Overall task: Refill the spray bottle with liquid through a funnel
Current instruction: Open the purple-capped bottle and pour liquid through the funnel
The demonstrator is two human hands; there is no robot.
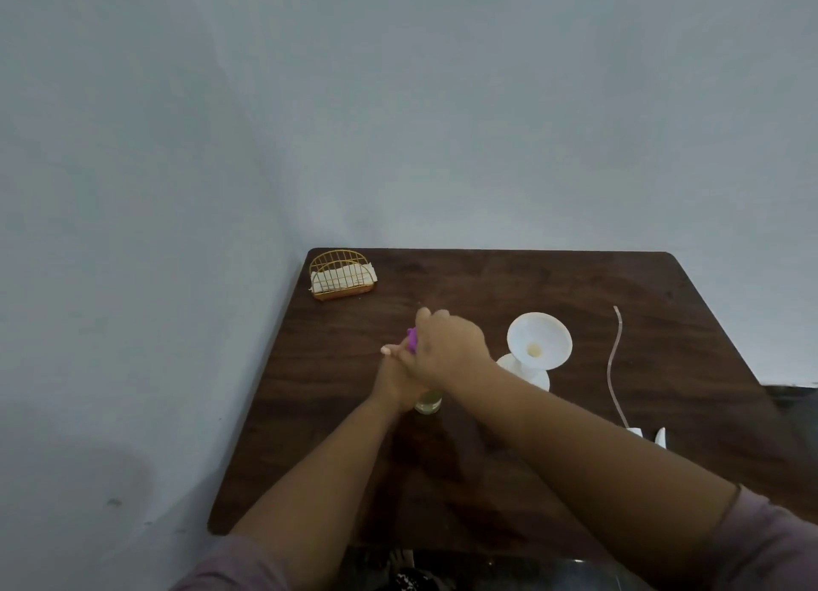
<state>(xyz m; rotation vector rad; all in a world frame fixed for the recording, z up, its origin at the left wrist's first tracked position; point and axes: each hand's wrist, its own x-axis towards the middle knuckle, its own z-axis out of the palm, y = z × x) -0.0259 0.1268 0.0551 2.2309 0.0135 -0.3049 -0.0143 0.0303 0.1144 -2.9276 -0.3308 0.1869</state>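
Both hands grip the spray bottle (428,401): left hand (394,380) around its body, right hand (447,347) on top. The bottle could tip, spilling near the funnel (538,347).

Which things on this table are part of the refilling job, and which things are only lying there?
Part of the job:
- spray bottle, yellowish liquid inside
- purple spray head
- white funnel
- left hand, holding the bottle
- right hand, gripping the purple head

Only lying there:
- gold wire napkin holder
- thin clear tube
- small white pieces at the table edge
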